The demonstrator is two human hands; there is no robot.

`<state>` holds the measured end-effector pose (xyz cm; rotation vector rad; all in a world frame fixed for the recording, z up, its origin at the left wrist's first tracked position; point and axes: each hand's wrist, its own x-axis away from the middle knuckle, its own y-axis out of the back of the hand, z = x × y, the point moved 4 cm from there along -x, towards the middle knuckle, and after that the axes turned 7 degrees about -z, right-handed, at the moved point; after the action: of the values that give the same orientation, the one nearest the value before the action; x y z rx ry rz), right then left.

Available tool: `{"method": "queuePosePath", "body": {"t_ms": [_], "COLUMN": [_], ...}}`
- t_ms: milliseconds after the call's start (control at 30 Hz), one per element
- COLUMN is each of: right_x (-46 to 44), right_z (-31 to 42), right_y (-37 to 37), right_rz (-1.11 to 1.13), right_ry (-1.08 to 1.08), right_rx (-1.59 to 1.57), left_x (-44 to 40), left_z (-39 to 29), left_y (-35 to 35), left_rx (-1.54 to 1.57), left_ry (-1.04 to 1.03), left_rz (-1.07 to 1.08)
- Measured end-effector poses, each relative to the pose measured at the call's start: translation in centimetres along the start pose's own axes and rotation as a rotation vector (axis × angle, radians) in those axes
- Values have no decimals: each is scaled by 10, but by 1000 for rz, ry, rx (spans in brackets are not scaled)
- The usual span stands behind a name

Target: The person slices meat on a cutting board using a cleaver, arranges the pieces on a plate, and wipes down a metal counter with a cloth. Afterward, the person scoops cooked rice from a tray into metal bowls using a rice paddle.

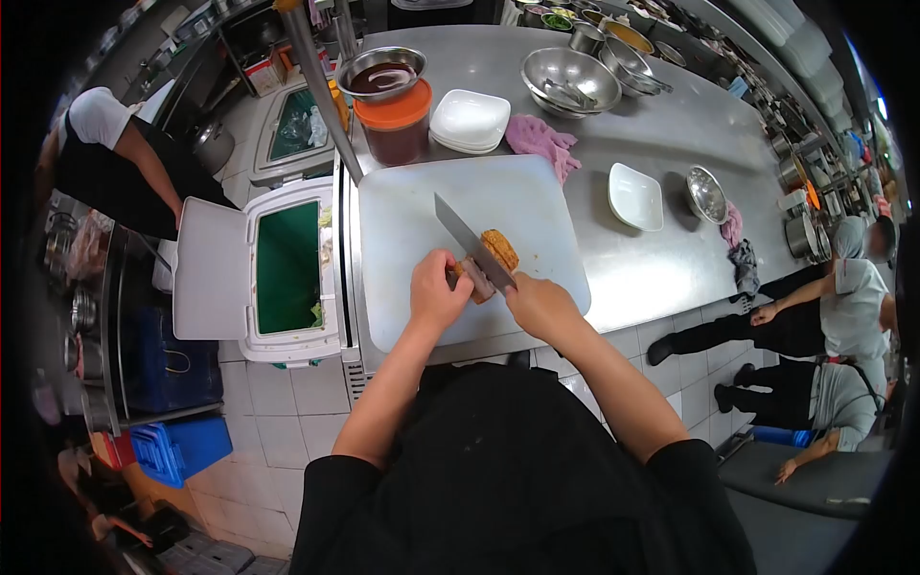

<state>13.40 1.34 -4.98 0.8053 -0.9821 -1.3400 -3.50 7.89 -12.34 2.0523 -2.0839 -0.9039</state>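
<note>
My left hand (440, 290) is closed on a piece of meat (478, 284), its fingertips pressed against the near part, which looks pinkish-brown on its cut side. My right hand (542, 305) grips the handle of a broad kitchen knife (464, 229), whose blade points to the far left. On the blade's other side sits a golden, crisp-looking piece of meat (499, 246). Whether the two pieces are fully parted cannot be seen behind the blade. Beneath everything lies a white cutting board (407, 206) with a few crumbs on it.
Behind the board stand an orange-lidded tub (395, 127) with a bowl of dark sauce (381, 74), stacked white dishes (470, 121) and a pink cloth (542, 141). Metal bowls (571, 79) and a white dish (635, 196) are rightward. An open bin (329, 268) adjoins left. Other people stand both sides.
</note>
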Motion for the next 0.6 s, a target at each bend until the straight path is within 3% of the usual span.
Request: {"method": "queuePosePath", "body": {"t_ms": [200,300,600], "right_x": [39,50,51], "right_z": [-22,-31,-31], "right_y": [5,6,9], "right_rz": [87,114,-48], "right_ry": [-80,-112,-101], "right_rx": [33,42,-73], "left_x": [3,3,4], "left_z": [1,-3,-7], "left_y": [0,-3,-5], "left_rx": [-38,-85,-137], "left_ry": [-25,-138,-170], "left_rz": [14,15,42]}}
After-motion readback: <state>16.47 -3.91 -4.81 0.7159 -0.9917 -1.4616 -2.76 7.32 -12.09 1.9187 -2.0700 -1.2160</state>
